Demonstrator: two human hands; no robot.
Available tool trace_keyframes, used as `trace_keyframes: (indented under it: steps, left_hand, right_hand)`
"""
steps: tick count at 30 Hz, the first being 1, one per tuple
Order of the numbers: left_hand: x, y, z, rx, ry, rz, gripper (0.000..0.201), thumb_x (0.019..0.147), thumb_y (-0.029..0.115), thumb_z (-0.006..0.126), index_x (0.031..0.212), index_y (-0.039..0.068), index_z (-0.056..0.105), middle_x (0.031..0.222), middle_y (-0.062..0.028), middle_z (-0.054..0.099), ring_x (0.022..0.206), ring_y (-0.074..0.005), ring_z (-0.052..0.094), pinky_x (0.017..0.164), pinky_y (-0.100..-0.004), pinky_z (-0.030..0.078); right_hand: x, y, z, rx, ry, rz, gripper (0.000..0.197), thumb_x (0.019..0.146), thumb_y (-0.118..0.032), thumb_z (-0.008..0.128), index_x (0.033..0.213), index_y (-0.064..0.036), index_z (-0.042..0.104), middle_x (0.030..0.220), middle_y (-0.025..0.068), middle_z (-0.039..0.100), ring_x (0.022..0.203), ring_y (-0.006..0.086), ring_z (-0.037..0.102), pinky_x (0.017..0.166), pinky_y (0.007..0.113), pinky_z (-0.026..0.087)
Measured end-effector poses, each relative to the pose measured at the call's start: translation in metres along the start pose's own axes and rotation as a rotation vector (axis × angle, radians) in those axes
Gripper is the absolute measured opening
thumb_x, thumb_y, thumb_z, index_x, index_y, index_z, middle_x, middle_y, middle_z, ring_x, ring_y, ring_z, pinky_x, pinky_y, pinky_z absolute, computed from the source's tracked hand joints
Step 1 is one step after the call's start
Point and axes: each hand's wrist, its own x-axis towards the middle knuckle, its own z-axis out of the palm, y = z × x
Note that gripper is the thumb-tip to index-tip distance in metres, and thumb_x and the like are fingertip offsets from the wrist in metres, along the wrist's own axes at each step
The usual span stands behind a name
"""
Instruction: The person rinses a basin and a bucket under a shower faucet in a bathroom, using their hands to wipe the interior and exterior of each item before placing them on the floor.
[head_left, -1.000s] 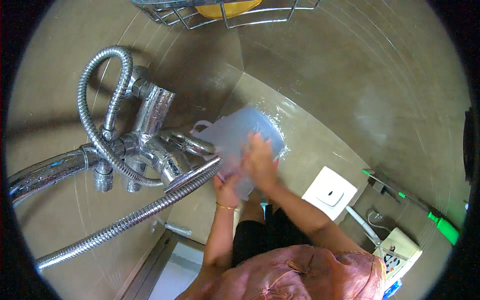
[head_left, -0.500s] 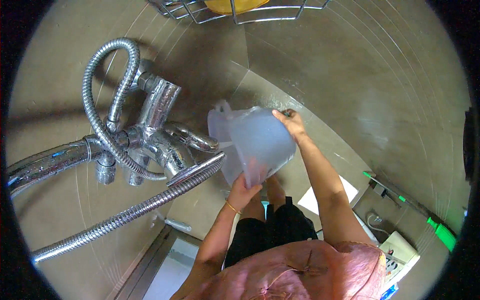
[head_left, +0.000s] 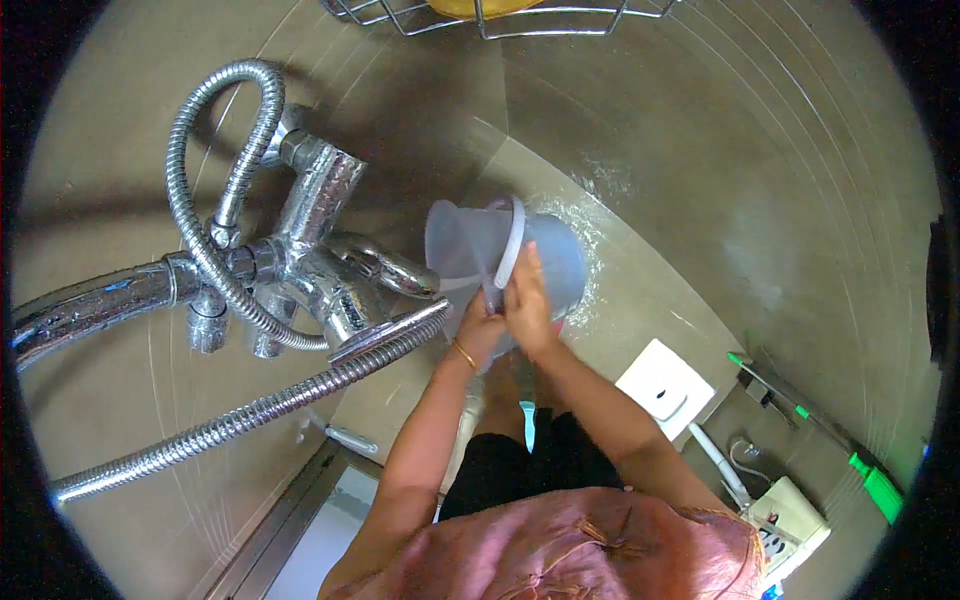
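Note:
A translucent whitish bucket [head_left: 562, 262] is tipped on its side, its mouth toward the chrome mixer tap [head_left: 345, 300] on the left. Its pale curved handle [head_left: 514, 240] crosses over the body. My left hand [head_left: 482, 328] is closed on the near side of the rim, a thin yellow bangle at the wrist. Against the bucket's near wall, beside the handle, my right hand [head_left: 530, 305] lies with its fingers stretched out. The bucket hides part of both hands' contact. Whether any water is inside, I cannot tell.
Ribbed metal hoses [head_left: 260, 400] loop around the tap. Whitish splashes [head_left: 592, 235] show at the wall's foot beyond the bucket. A wire rack [head_left: 550, 32] hangs above with something yellow. At right are a white lidded-looking object [head_left: 660, 385] and a green-and-black pole [head_left: 878, 485]. A turquoise-handled item [head_left: 528, 425] lies below.
My right hand has moved from the bucket's base to its near wall beside the handle. The handle has swung over the body, and the bucket has turned. More whitish splashes show on the floor.

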Motion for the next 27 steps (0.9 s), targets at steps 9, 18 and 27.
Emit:
trace_keyframes:
  steps: [9,18,27]
  left_hand:
    - [-0.019,-0.016,0.017,-0.135,-0.147,-0.065,0.054,0.067,-0.006,0.044,0.119,0.001,0.032,0.115,-0.0109,0.046,0.104,-0.0196,0.048,0.088,-0.0294,0.038]
    - [-0.014,-0.063,0.022,0.435,0.062,0.073,0.052,0.068,-0.008,0.041,0.118,0.000,0.032,0.110,-0.0129,0.050,0.102,-0.0209,0.049,0.084,-0.0288,0.038]
    - [-0.008,-0.081,-0.002,-0.096,0.208,0.035,0.051,0.069,-0.009,0.041,0.118,0.001,0.033,0.106,-0.0071,0.050,0.095,-0.0173,0.050,0.082,-0.0258,0.039]
  right_hand:
    - [0.071,0.028,-0.038,-0.158,0.174,-0.144,0.032,0.080,-0.006,0.036,0.110,-0.0002,0.047,0.109,0.0150,0.051,0.104,0.0257,0.046,0.093,0.033,0.030]
    - [0.046,0.009,0.003,-0.373,0.056,-0.258,0.037,0.076,-0.002,0.043,0.112,-0.0050,0.048,0.120,0.0299,0.034,0.120,0.0319,0.028,0.093,0.031,0.029]
    - [-0.021,0.027,0.030,-0.661,0.084,-0.620,0.035,0.071,-0.002,0.050,0.104,-0.0108,0.056,0.128,0.0161,0.032,0.108,0.0417,0.038,0.089,0.039,0.036]
